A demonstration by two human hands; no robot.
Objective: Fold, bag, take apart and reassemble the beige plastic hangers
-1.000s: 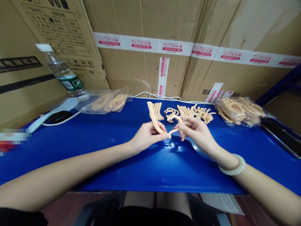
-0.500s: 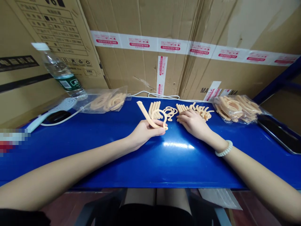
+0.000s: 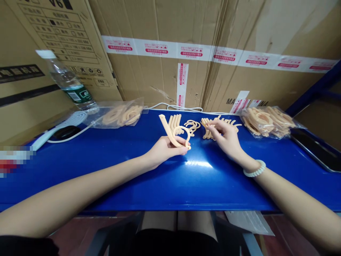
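Note:
My left hand [image 3: 163, 151] is closed on a beige curved piece [image 3: 167, 128], a long bent strip with an open ring-like hoop at its lower end, held tilted above the blue table. Over a row of short beige bent strips [image 3: 206, 133], the fingertips of my right hand [image 3: 227, 138] are pinched together; what they grip is too small to make out. Between the hands lie several thin beige hooked pieces [image 3: 192, 125]. Behind the left hand's piece stands another row of beige strips [image 3: 175, 122]. More curved beige pieces [image 3: 231, 123] lie partly hidden behind my right hand.
Clear bags of beige parts lie at left [image 3: 122, 114] and right [image 3: 266, 121]. A water bottle [image 3: 71, 85], a pale blue brush [image 3: 64, 121] and a dark oval object [image 3: 66, 132] are far left. A phone [image 3: 317, 149] rests right. Cardboard boxes [image 3: 160, 78] back the blue table [image 3: 165, 188].
My right hand has lifted slightly off the row of strips, its fingers drawing into a pinch. The left hand's piece has shifted a little to the right.

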